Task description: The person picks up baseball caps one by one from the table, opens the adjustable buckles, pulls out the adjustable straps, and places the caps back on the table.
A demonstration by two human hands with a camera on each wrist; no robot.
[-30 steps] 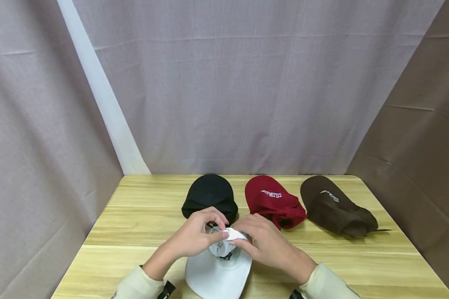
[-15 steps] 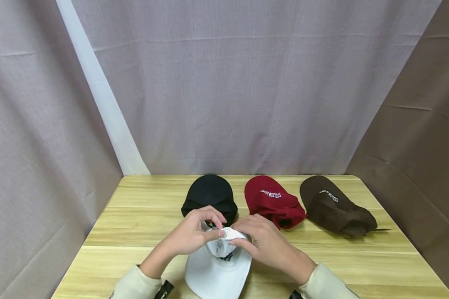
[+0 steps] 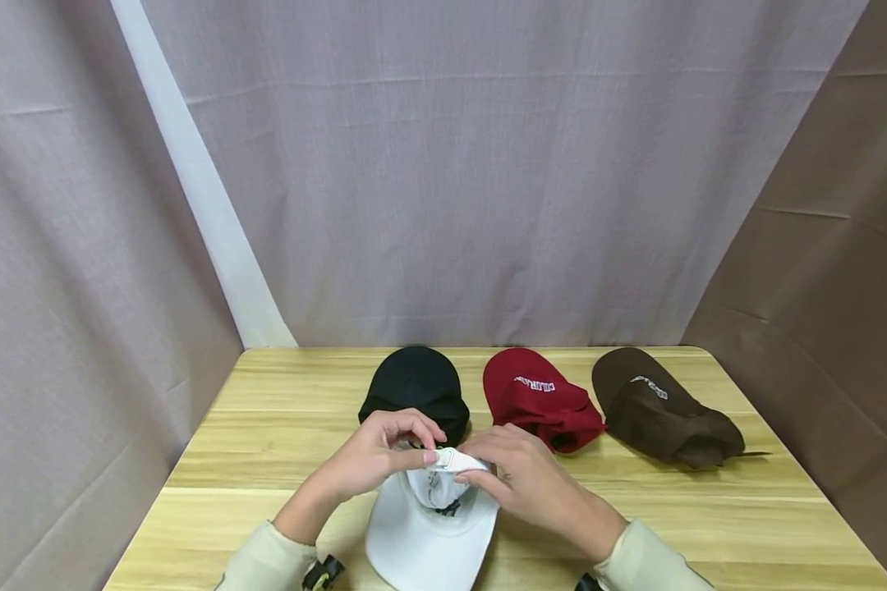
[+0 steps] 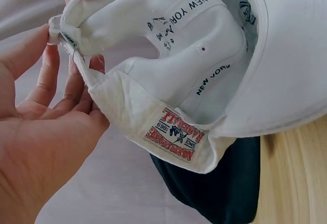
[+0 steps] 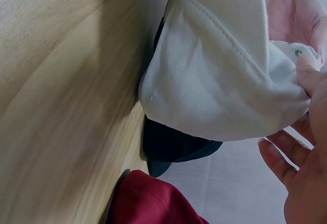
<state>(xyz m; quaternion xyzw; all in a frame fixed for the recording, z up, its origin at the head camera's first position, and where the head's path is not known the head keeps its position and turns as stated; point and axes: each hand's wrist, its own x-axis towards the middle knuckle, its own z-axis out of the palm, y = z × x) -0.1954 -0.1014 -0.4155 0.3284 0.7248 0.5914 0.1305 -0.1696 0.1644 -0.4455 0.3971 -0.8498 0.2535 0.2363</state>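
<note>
A white baseball cap [image 3: 430, 546] lies crown-down on the table, brim toward me, with its back strap [image 3: 454, 461] raised. My left hand [image 3: 365, 460] pinches the strap's end between thumb and fingers, close beside a metal buckle [image 4: 68, 41]. From the other side my right hand [image 3: 528, 476] grips the back band, thumb in front and fingers behind. In the left wrist view the cap's inside shows printed lettering and a sewn label [image 4: 174, 132]. The right wrist view has the crown's outer fabric [image 5: 204, 81] bulging below the right hand.
Behind the hands sits a black cap [image 3: 414, 382], partly covered by the left hand. To its right lie a dark red cap [image 3: 521, 373] and a dark brown cap [image 3: 636, 382] on the wooden table [image 3: 266, 443]. Grey curtains [image 3: 443, 205] hang around the table.
My left hand has shifted slightly left with the strap's end, and more of the strap shows between the hands. The right hand stays where it was.
</note>
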